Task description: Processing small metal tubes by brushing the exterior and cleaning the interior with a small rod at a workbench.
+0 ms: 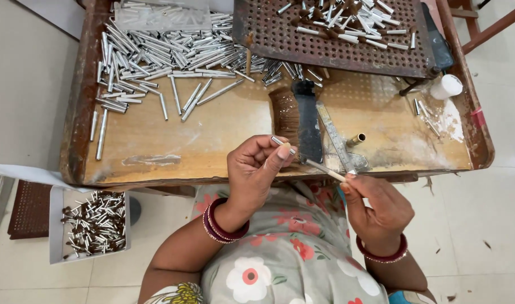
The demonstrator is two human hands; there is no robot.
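Observation:
My left hand (256, 169) is raised over the front edge of the wooden tray table (173, 135), fingers closed on a short silver metal tube (281, 142) pinched between thumb and fingers. My right hand (375, 205) sits lower right and grips a thin pale stick (324, 168) that points up-left toward the tube. A dark brush (298, 121) and a metal ruler-like tool (335, 137) lie on the table just beyond both hands. A small brass tube (356, 139) rests beside the ruler.
A heap of silver tubes (156, 53) covers the table's far left. A rusty perforated tray (330, 34) with more tubes sits far right, near a white cylinder (446, 86). On the floor at left stands a white box (56, 225) holding several tubes.

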